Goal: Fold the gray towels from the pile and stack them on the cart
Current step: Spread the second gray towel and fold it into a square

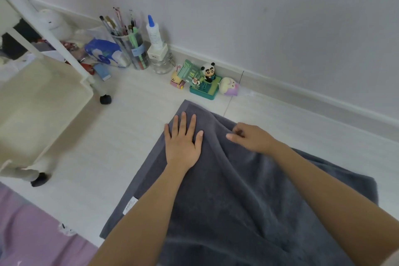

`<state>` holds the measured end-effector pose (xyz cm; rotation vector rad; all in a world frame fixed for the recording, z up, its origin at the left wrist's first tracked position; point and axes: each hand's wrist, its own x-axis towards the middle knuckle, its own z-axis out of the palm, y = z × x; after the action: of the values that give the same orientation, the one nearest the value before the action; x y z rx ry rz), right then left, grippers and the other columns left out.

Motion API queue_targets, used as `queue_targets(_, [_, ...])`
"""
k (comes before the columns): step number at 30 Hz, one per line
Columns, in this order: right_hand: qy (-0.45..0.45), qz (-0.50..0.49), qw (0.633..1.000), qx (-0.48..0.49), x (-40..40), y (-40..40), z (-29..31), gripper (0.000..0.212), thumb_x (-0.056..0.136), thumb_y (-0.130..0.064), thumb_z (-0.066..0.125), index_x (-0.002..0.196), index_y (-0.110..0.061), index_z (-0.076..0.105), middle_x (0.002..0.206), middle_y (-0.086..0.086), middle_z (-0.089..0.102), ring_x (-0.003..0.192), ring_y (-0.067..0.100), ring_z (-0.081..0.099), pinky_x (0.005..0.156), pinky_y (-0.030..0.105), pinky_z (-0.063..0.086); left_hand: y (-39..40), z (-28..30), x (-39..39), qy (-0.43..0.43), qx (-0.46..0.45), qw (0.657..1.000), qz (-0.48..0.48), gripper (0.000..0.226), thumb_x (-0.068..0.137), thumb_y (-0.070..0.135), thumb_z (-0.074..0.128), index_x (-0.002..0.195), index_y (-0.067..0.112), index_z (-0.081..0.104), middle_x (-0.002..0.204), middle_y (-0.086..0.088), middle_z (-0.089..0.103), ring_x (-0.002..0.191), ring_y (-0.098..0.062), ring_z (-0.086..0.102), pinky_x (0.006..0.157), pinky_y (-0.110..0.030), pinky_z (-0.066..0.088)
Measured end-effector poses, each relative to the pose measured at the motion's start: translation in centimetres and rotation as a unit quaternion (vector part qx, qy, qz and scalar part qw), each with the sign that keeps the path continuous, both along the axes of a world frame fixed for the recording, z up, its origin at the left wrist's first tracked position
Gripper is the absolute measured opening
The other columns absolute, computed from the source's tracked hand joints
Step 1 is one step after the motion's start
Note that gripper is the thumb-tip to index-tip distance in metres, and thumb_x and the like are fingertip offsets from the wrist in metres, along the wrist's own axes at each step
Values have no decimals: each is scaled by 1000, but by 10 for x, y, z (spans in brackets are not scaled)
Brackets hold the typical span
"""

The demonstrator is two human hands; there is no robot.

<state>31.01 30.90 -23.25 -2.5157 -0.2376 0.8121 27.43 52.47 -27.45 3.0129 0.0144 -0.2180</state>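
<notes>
Smoothing stage of a fold: a gray towel (237,190) lies spread on the pale floor (121,136), its near end running out of view under the person's forearms and its far corner pointing toward the wall. A white label (130,205) shows at the towel's left edge. Farther along the cloth, the left hand (183,138) lies flat with fingers straight and spread, pressing the towel down near its far left edge. Just beside it, the right hand (252,137) has its fingers curled, pinching a raised ridge of cloth that runs lengthwise down the middle of the towel. The ridge suggests the towel is being flattened or doubled over; no finished fold is visible, so this towel is judged to be at an early step. To the left of the towel, well apart from it, stands the cream cart (43,101) on dark wheels; the tray in view holds no towel, so stacking appears not yet begun. The pile itself is not in view. At the near left edge lies pink cloth (32,233). Along the far skirting stand a pen jar (131,49), a glue bottle (153,34) and small toys (203,80).
</notes>
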Motion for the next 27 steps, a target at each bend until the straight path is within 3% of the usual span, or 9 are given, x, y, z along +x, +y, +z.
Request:
queue_targets(2, [-37, 11, 997, -68, -8, -19, -7, 34, 94, -50, 42, 82, -20, 51, 84, -1, 56, 83, 21, 54, 71, 30, 37, 0, -1, 0, -4, -4, 1000, 1, 73, 83, 56, -17, 151, 30, -6, 160, -3, -5, 147, -23, -5, 118, -47, -7])
queue_targets(6, [-129, -128, 976, -124, -11, -49, -9, 40, 94, -53, 40, 82, -19, 57, 92, 5, 66, 88, 26, 59, 73, 33, 45, 1, -3, 0, -14, -7, 1000, -2, 72, 85, 56, -14, 151, 30, -2, 160, -4, -1, 147, -23, -3, 118, -47, -4])
queue_targets(10, [-123, -138, 975, -126, -16, -43, -12, 44, 95, -56, 34, 83, -19, 56, 91, 5, 67, 86, 26, 60, 73, 33, 46, 2, -4, 1, -14, 9, 1000, 6, 66, 91, 56, -7, 152, 29, -3, 160, -5, -2, 147, -24, -3, 118, -48, -3])
queue_targets(13, [-121, -129, 979, -103, -28, -50, -9, 43, 94, -57, 35, 95, -19, 56, 91, 1, 63, 87, 24, 59, 75, 34, 47, -6, 2, 2, 7, 29, 999, 16, 61, 97, 51, 3, 152, 25, -4, 160, -7, -6, 147, -26, -8, 117, -51, -7])
queue_targets(18, [-168, -110, 974, -106, -36, -44, -14, 35, 96, -45, 42, 99, -11, 53, 100, 10, 64, 90, 31, 59, 73, 35, 43, -46, 8, -1, 3, -2, 992, -125, 70, 86, 57, -7, 151, 30, -3, 160, -3, -9, 146, -26, -12, 115, -53, -13])
queue_targets(23, [-177, -157, 964, -120, -49, -65, -11, 47, 95, -55, 32, 94, -15, 55, 83, 9, 66, 83, 32, 60, 71, 33, 40, -52, 1, 2, 27, 37, 994, -103, 61, 95, 57, 6, 150, 34, -8, 159, -3, -13, 146, -27, -15, 114, -56, -12])
queue_targets(27, [-168, -169, 966, -105, -75, -103, -9, 46, 94, -57, 29, 81, -21, 54, 66, -1, 58, 79, 30, 57, 74, 31, 34, -67, 11, 3, 46, 44, 995, -70, 63, 98, 51, 10, 152, 24, -3, 159, -7, -12, 145, -28, -15, 113, -58, -13])
